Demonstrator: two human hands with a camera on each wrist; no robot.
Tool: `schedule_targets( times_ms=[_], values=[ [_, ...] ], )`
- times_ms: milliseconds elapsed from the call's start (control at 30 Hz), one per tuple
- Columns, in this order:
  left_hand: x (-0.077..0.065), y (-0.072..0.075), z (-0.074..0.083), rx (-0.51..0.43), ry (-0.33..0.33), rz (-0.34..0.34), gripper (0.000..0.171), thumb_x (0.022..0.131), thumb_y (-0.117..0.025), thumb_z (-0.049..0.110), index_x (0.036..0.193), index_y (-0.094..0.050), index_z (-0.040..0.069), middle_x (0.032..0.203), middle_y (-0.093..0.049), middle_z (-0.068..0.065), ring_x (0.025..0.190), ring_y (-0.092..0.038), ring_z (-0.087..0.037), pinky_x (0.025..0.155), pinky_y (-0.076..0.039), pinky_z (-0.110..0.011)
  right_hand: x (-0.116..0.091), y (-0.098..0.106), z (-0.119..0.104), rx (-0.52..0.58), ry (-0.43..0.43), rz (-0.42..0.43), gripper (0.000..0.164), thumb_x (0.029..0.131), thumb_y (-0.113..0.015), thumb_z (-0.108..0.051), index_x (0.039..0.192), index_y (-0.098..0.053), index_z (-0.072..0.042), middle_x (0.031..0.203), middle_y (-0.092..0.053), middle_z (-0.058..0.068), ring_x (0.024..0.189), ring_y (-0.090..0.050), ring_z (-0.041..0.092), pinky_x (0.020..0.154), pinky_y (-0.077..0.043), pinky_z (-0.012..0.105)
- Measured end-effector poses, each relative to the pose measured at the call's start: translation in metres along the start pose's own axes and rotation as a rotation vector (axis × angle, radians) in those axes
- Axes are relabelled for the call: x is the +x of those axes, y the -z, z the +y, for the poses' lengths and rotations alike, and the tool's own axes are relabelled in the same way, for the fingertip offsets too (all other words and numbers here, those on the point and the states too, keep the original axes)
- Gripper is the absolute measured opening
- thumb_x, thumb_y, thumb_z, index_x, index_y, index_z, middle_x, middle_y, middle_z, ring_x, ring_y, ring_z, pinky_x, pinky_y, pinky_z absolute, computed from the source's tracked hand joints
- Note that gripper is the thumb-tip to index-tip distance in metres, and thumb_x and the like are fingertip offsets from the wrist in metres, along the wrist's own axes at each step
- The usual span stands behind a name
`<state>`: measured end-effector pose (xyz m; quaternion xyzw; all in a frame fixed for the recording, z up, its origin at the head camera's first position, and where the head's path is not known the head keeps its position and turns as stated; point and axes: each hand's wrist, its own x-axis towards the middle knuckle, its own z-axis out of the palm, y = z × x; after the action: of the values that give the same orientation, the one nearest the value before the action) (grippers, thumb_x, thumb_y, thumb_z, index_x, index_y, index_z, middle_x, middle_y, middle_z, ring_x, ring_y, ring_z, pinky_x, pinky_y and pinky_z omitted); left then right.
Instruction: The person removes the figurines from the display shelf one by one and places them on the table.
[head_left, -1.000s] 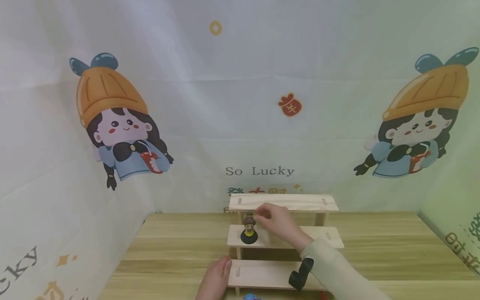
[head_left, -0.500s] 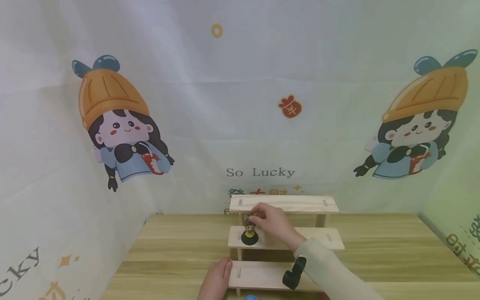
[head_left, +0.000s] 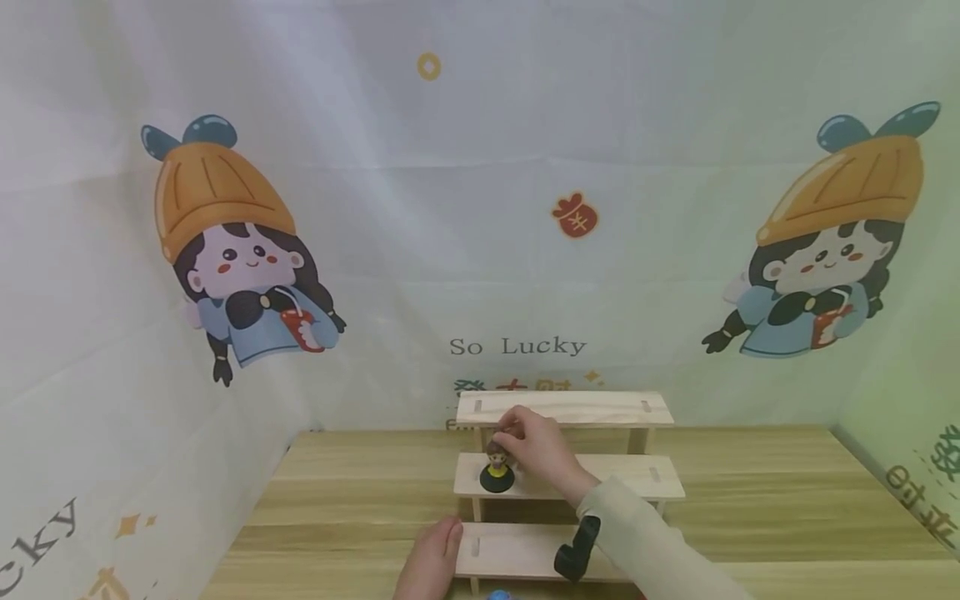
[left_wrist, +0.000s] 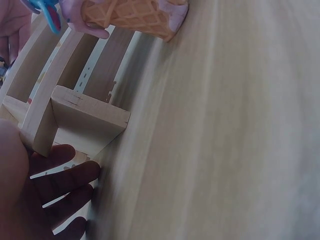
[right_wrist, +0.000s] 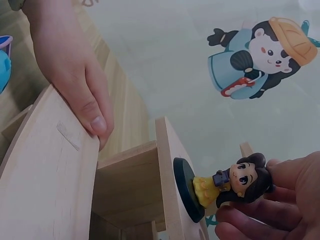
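A small doll figurine [head_left: 497, 467] with dark hair, a yellow dress and a round black base stands at the left end of the middle step of a three-step wooden display shelf [head_left: 630, 477]. My right hand [head_left: 536, 446] pinches the figurine's hair at the top of its head. In the right wrist view, the figurine's base [right_wrist: 189, 190] is right at the board. My left hand [head_left: 431, 558] rests at the left end of the lowest step, thumb along the board. Its fingers [left_wrist: 65, 182] are spread beside and below that end in the left wrist view.
In front of the lowest step is a blue toy [head_left: 501, 595], mostly cut off. A waffle-cone-shaped toy [left_wrist: 132, 17] stands near the shelf's front. The wooden table [head_left: 337, 500] runs back to a printed cloth backdrop [head_left: 390, 208]. A black wrist mount [head_left: 577, 550] hangs at my right sleeve.
My right hand has moved slightly left, from beside the figurine's head to pinching its hair. The figurine and my left hand have stayed in place.
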<state>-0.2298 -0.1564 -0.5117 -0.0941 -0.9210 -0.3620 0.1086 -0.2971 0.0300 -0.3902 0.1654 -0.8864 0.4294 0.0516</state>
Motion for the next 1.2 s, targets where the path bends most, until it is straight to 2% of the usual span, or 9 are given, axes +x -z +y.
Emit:
schedule_targets(
  times_ms=[167,300,500,667,867,1000,1200],
  values=[
    [0.000,0.000,-0.001,0.004,-0.010,0.008,0.022,0.099,-0.048,0.016,0.103,-0.063,0.001,0.102,-0.068,-0.019,0.100,-0.061,-0.042,0.088,-0.048,-0.055,-0.001,0.000,0.000,0.066,-0.027,-0.023,0.017,0.091,-0.065,-0.016,0.104,-0.064,-0.005,0.088,-0.069,0.008,0.064,-0.061,0.013,0.052,-0.051,0.024],
    [0.001,-0.001,-0.002,0.007,-0.004,0.000,0.024,0.100,-0.047,0.018,0.103,-0.063,0.001,0.102,-0.068,-0.019,0.100,-0.061,-0.042,0.088,-0.049,-0.055,-0.002,-0.001,0.001,0.111,-0.042,-0.016,0.017,0.092,-0.064,-0.015,0.105,-0.065,-0.004,0.091,-0.070,0.009,0.066,-0.061,0.013,0.054,-0.052,0.024],
    [0.003,-0.001,-0.002,0.007,-0.018,-0.013,0.025,0.100,-0.046,0.019,0.102,-0.063,0.000,0.100,-0.068,-0.018,0.098,-0.063,-0.041,0.085,-0.050,-0.052,-0.002,-0.003,0.005,0.101,-0.030,0.020,0.013,0.092,-0.064,-0.016,0.101,-0.067,-0.007,0.092,-0.071,0.006,0.074,-0.062,0.012,0.061,-0.052,0.025],
    [0.004,0.000,-0.001,-0.006,0.009,-0.039,0.026,0.101,-0.045,0.018,0.101,-0.063,0.000,0.100,-0.068,-0.018,0.097,-0.063,-0.040,0.083,-0.051,-0.052,-0.003,-0.004,0.007,0.090,-0.017,0.036,0.010,0.092,-0.064,-0.016,0.098,-0.068,-0.010,0.092,-0.071,0.005,0.078,-0.064,0.011,0.068,-0.053,0.027],
    [0.005,0.000,-0.001,0.002,-0.001,-0.027,0.023,0.100,-0.046,0.018,0.097,-0.063,0.002,0.097,-0.068,-0.015,0.094,-0.064,-0.037,0.082,-0.052,-0.049,-0.007,-0.002,0.008,0.099,0.002,0.048,0.009,0.091,-0.065,-0.014,0.097,-0.069,-0.010,0.090,-0.072,0.005,0.073,-0.064,0.010,0.066,-0.053,0.026],
    [0.005,0.000,-0.001,0.018,-0.016,-0.022,0.024,0.101,-0.045,0.019,0.094,-0.062,0.004,0.093,-0.068,-0.012,0.090,-0.064,-0.035,0.079,-0.052,-0.047,-0.009,0.000,0.006,0.146,-0.006,0.029,0.011,0.092,-0.064,-0.014,0.099,-0.068,-0.008,0.091,-0.071,0.008,0.071,-0.065,0.011,0.062,-0.056,0.026],
    [0.004,0.000,0.000,0.007,0.018,-0.034,0.022,0.100,-0.046,0.018,0.097,-0.062,0.003,0.097,-0.068,-0.014,0.094,-0.063,-0.038,0.083,-0.051,-0.050,-0.011,0.001,0.005,0.195,-0.010,0.009,0.012,0.092,-0.063,-0.014,0.100,-0.067,-0.006,0.090,-0.070,0.010,0.067,-0.065,0.012,0.058,-0.057,0.026]
  ],
)
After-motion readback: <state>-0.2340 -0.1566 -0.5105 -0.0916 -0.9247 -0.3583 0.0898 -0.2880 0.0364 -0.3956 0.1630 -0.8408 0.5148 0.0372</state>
